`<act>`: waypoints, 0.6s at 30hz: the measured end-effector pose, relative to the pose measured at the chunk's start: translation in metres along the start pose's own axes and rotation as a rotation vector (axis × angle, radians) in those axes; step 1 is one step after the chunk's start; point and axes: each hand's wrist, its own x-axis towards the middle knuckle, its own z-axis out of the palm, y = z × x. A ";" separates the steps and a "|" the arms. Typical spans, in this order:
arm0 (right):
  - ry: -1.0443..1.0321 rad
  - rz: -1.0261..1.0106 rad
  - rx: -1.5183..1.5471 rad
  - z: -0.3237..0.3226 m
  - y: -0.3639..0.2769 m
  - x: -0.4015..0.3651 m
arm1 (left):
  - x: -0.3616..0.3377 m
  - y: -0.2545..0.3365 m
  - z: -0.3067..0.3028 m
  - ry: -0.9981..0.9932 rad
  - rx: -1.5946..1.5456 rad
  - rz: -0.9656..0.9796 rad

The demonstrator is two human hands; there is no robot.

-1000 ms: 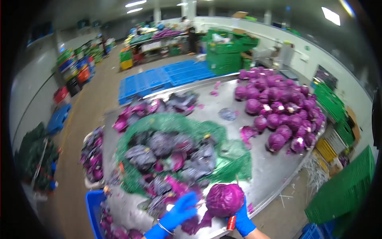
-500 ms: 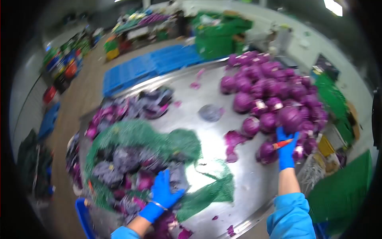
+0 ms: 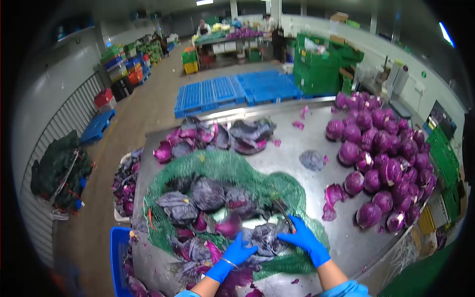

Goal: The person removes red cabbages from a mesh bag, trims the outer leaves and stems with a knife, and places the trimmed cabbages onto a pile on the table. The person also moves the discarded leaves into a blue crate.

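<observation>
On the green mesh bag (image 3: 222, 163), a red cabbage (image 3: 266, 238) with dull outer leaves sits between my hands. My left hand (image 3: 237, 251) grips its left side, fingers curved against the leaves. My right hand (image 3: 306, 240), also in a blue glove, holds a knife (image 3: 282, 210) with a dark curved blade and a reddish handle, mostly hidden by the hand. Its fingers touch the cabbage's right side. More unpeeled cabbages (image 3: 208, 193) and loose purple leaves (image 3: 210, 251) lie on the mesh to the left.
Peeled purple cabbages (image 3: 381, 148) are heaped on the right of the steel table (image 3: 292, 141). Stripped leaves (image 3: 217, 136) lie along its far left edge. A blue crate (image 3: 120, 257) stands at near left. Blue pallets (image 3: 237, 91) and green crates (image 3: 316, 69) are beyond.
My right hand has left a peeled cabbage at the right-hand pile and come over to the unpeeled cabbage on the mesh, knife still held. My left hand has closed on that cabbage. The view has shifted.
</observation>
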 end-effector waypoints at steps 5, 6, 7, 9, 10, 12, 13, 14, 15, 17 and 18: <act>0.207 0.069 0.416 0.037 -0.009 -0.034 | 0.021 0.007 0.010 0.082 0.048 0.204; 0.243 0.061 0.129 0.038 -0.044 -0.048 | 0.006 0.012 0.008 0.036 -0.256 0.216; 0.273 0.064 -0.155 0.037 -0.089 -0.074 | -0.017 0.012 0.001 0.036 -0.429 0.167; 0.005 -0.079 -0.072 0.028 -0.153 -0.117 | -0.082 -0.001 -0.020 0.049 -0.716 0.117; -0.021 -0.292 0.013 0.033 -0.183 -0.136 | -0.113 -0.014 -0.037 0.023 -0.752 0.080; -0.105 -0.446 -0.024 0.058 -0.211 -0.150 | -0.185 -0.011 -0.067 0.020 -0.599 0.215; -0.156 -0.420 -0.046 0.074 -0.220 -0.155 | -0.222 0.000 -0.080 0.274 -0.275 0.240; -0.184 -0.354 -0.050 0.096 -0.215 -0.154 | -0.233 -0.011 -0.088 0.381 0.117 0.393; -0.214 -0.290 -0.060 0.124 -0.200 -0.148 | -0.242 -0.023 -0.091 0.478 0.510 0.542; -0.290 -0.263 0.100 0.182 -0.163 -0.147 | -0.248 -0.066 -0.061 0.320 0.459 0.256; -0.321 -0.202 0.068 0.193 -0.164 -0.154 | -0.233 -0.089 -0.047 0.287 0.587 0.219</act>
